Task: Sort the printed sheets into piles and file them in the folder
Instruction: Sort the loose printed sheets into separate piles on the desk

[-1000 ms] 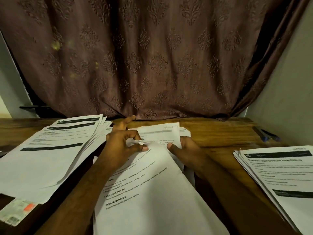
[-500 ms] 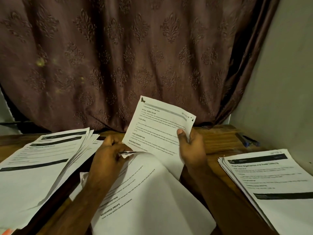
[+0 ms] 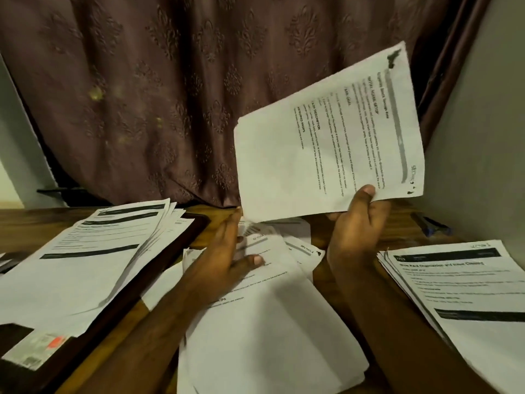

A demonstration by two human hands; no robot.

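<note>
With the right hand [image 3: 358,223] pinching only the sheet's [image 3: 326,143] lower edge, everything above that grip could flop or slip, while the flat, open left hand [image 3: 227,260] steadies the middle stack [image 3: 261,322].

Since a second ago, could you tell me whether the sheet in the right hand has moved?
Yes. The sheet, pinched by the right hand, has risen off the middle pile and swung right, now up against the curtain.

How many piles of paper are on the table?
3. A fanned white printed pile lies at the left on a dark folder, a loose white middle pile under the left hand, a white stack at right. Edges are cropped, so more may hide.
</note>
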